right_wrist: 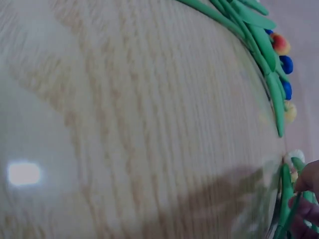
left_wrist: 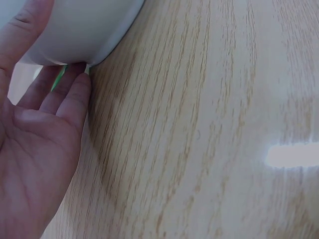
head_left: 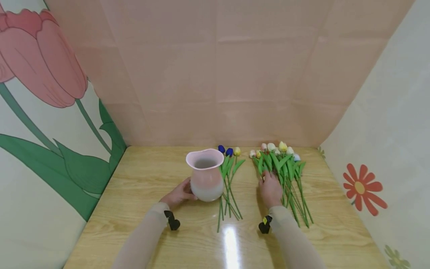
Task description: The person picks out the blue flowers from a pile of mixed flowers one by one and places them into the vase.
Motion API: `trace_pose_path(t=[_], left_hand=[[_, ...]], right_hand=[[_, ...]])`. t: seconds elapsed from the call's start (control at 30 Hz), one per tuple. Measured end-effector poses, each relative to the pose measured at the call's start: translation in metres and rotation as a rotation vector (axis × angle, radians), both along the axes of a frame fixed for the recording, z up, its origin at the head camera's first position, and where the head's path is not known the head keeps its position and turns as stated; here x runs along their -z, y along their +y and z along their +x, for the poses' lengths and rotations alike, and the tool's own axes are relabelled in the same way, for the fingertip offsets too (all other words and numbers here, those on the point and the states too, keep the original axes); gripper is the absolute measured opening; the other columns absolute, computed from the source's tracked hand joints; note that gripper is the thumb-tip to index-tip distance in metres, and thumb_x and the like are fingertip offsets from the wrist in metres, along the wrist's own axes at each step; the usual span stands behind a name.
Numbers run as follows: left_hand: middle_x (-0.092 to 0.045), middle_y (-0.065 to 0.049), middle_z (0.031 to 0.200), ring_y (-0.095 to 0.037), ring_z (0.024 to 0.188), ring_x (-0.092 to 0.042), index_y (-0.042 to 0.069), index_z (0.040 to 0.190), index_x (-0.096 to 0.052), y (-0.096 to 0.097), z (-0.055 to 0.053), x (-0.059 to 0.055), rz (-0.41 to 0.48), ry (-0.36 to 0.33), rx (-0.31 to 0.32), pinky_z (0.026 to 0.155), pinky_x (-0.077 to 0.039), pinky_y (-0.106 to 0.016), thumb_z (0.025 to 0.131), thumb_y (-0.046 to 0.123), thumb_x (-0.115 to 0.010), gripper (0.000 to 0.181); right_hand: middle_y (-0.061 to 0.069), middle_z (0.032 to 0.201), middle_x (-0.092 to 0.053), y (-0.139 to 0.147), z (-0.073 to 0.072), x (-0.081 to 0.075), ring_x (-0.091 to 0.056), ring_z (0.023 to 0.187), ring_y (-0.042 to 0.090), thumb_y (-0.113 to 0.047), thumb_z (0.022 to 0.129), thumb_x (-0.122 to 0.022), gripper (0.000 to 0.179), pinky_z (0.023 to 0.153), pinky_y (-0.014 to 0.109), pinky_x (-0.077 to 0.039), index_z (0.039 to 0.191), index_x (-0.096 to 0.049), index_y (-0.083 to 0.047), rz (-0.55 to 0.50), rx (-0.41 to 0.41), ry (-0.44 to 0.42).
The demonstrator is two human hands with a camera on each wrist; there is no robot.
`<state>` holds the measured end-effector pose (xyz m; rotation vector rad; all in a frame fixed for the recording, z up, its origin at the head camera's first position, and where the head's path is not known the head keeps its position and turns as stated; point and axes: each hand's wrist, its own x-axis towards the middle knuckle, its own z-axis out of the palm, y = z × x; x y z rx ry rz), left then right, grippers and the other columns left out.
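Observation:
A pink-and-white vase (head_left: 206, 183) with a wavy flared rim stands on the table, its mouth facing up. My left hand (head_left: 180, 193) holds its lower left side. In the left wrist view the thumb lies along the vase wall (left_wrist: 94, 30) while the fingertips tuck against the edge of its base. Over the right-hand bunch of artificial tulips (head_left: 285, 162), my right hand (head_left: 271, 189) pinches a green tulip stem (right_wrist: 294, 214) between thumb and fingers. Which blossom belongs to that stem is hidden among the leaves.
Beside the vase on its right lie several more tulips (head_left: 229, 168), with blue and yellow heads and crossing stems. The wooden table (head_left: 151, 160) meets a pink backdrop (head_left: 215, 112) at its far edge. Flower-printed panels (head_left: 386, 130) flank both sides.

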<state>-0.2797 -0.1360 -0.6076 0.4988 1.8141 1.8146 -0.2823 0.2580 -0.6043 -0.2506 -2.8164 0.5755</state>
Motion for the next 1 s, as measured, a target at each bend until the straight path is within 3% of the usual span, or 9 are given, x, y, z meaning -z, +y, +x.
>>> trace_pose_path(t=[0.33, 0.6, 0.83, 1.0], left_hand=[[-0.033, 0.0, 0.156, -0.024, 0.142, -0.034, 0.032, 0.15, -0.029, 0.0, 0.0, 0.0, 0.003, 0.006, 0.007, 0.111, -0.035, -0.039, 0.081, 0.005, -0.076, 0.087], [-0.033, -0.003, 0.156, -0.025, 0.141, -0.035, 0.03, 0.151, -0.028, 0.0, 0.001, 0.0, 0.017, 0.011, 0.014, 0.11, -0.037, -0.037, 0.081, 0.005, -0.076, 0.088], [-0.031, -0.004, 0.157, -0.025, 0.141, -0.036, 0.029, 0.152, -0.027, -0.001, 0.001, 0.001, 0.027, 0.019, 0.027, 0.107, -0.039, -0.035, 0.082, 0.003, -0.074, 0.089], [-0.031, -0.004, 0.157, -0.025, 0.14, -0.036, 0.028, 0.152, -0.026, -0.001, 0.0, 0.001, 0.037, 0.022, 0.029, 0.106, -0.04, -0.033, 0.083, 0.001, -0.073, 0.089]], right_hand=[[0.017, 0.102, -0.06, 0.004, 0.0, 0.006, -0.062, 0.079, 0.035, -0.019, 0.092, -0.059, 0.018, 0.054, 0.045, -0.047, 0.108, -0.058, -0.011, -0.002, 0.03, -0.051], [0.017, 0.099, -0.062, -0.019, 0.002, -0.019, -0.061, 0.078, 0.031, -0.018, 0.094, -0.057, 0.019, 0.057, 0.042, -0.049, 0.109, -0.062, -0.007, 0.03, -0.052, 0.033], [0.012, 0.093, -0.063, -0.057, 0.006, -0.04, -0.058, 0.063, 0.022, -0.017, 0.093, -0.058, 0.014, 0.043, 0.031, -0.042, 0.104, -0.063, -0.009, -0.004, -0.138, 0.126], [0.008, 0.089, -0.063, -0.078, 0.015, -0.047, -0.056, 0.06, 0.019, -0.017, 0.091, -0.062, 0.012, 0.044, 0.029, -0.041, 0.101, -0.063, -0.011, 0.011, -0.211, 0.151]])
